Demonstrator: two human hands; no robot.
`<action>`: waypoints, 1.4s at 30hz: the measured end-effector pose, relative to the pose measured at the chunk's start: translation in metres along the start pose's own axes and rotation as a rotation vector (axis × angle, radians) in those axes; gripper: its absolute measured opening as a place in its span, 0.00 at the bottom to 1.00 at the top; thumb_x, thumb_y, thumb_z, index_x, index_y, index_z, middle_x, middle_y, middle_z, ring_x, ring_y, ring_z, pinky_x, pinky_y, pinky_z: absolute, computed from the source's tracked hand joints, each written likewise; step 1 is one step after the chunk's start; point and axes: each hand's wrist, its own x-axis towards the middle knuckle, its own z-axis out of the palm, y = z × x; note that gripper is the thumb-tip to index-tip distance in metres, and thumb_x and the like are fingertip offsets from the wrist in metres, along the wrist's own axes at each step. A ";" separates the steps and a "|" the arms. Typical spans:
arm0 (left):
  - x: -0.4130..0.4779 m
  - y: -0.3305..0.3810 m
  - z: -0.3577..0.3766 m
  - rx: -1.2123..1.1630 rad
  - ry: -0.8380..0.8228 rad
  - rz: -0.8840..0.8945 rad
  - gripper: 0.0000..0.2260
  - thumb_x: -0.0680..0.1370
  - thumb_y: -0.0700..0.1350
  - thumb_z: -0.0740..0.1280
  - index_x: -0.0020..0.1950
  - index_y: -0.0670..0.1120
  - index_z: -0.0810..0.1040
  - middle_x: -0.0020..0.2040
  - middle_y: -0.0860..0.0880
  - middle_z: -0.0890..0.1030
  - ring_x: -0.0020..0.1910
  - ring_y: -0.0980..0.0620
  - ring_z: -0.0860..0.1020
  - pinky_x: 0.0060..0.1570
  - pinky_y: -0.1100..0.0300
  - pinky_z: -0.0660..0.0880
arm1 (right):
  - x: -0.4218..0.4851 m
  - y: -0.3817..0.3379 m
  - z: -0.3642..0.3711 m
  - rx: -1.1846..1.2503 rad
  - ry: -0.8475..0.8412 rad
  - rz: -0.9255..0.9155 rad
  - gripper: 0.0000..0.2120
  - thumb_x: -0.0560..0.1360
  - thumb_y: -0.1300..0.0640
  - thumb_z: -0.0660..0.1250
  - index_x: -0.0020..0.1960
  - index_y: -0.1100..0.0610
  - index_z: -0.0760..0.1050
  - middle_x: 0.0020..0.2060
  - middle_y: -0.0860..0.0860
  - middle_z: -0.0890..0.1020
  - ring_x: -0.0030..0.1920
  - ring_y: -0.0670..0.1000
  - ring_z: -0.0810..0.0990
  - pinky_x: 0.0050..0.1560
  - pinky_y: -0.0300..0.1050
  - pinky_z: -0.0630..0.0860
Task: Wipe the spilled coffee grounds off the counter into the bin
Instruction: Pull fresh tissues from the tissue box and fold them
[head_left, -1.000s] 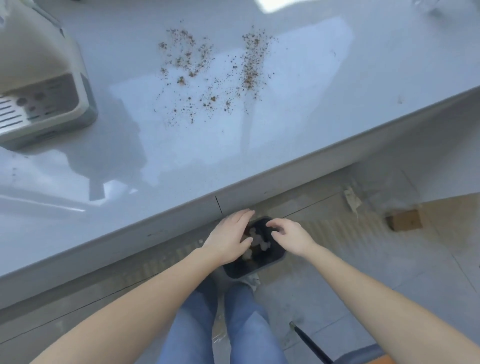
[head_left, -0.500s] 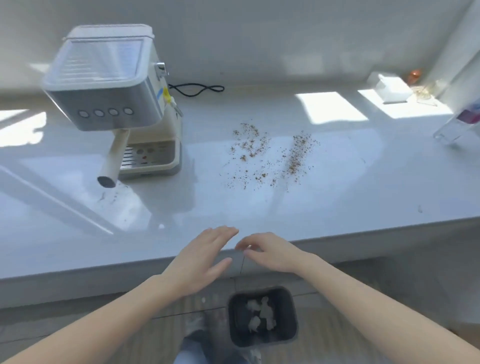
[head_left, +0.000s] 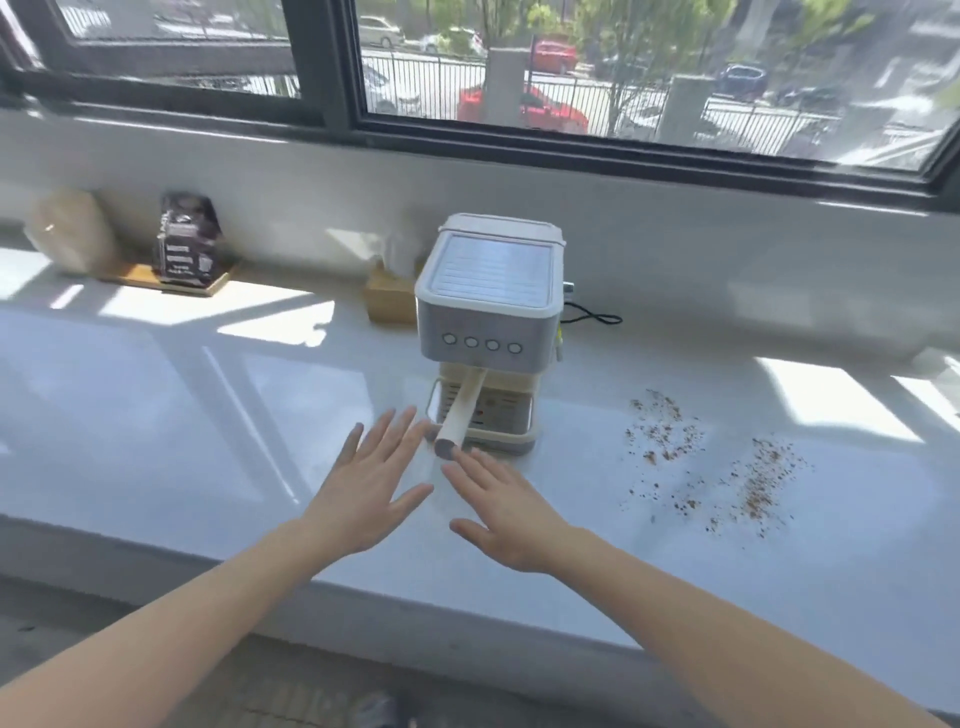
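Fingers (head_left: 387, 436) spread, counter (head_left: 156, 415) bare leftward

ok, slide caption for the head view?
Open hands over counter, coffee grounds unwiped beside machine.

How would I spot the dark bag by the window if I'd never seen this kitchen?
Start at the coffee machine in the middle of the counter, then look far left along the wall. The dark bag stands upright on a small wooden tray. Its neighbour is pale; only the bag is black with printed labels.
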 end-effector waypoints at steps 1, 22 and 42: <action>0.004 -0.013 -0.004 0.015 -0.006 -0.002 0.31 0.79 0.60 0.49 0.74 0.53 0.35 0.74 0.57 0.34 0.73 0.55 0.33 0.73 0.53 0.36 | 0.011 -0.008 -0.001 0.007 -0.016 0.012 0.31 0.81 0.43 0.52 0.78 0.52 0.45 0.79 0.47 0.44 0.78 0.53 0.41 0.76 0.55 0.49; 0.179 -0.187 -0.034 0.017 -0.027 0.092 0.31 0.79 0.60 0.48 0.75 0.51 0.36 0.77 0.53 0.36 0.75 0.52 0.36 0.74 0.49 0.37 | 0.208 -0.048 -0.064 -0.097 0.184 0.182 0.32 0.81 0.46 0.52 0.78 0.56 0.43 0.78 0.52 0.42 0.78 0.54 0.39 0.76 0.55 0.46; 0.317 -0.295 -0.017 -0.056 -0.040 -0.026 0.33 0.78 0.62 0.51 0.77 0.48 0.44 0.78 0.49 0.42 0.76 0.49 0.40 0.73 0.48 0.40 | 0.419 0.012 -0.087 0.211 0.404 0.622 0.30 0.79 0.45 0.55 0.77 0.55 0.52 0.78 0.54 0.53 0.78 0.55 0.48 0.76 0.56 0.49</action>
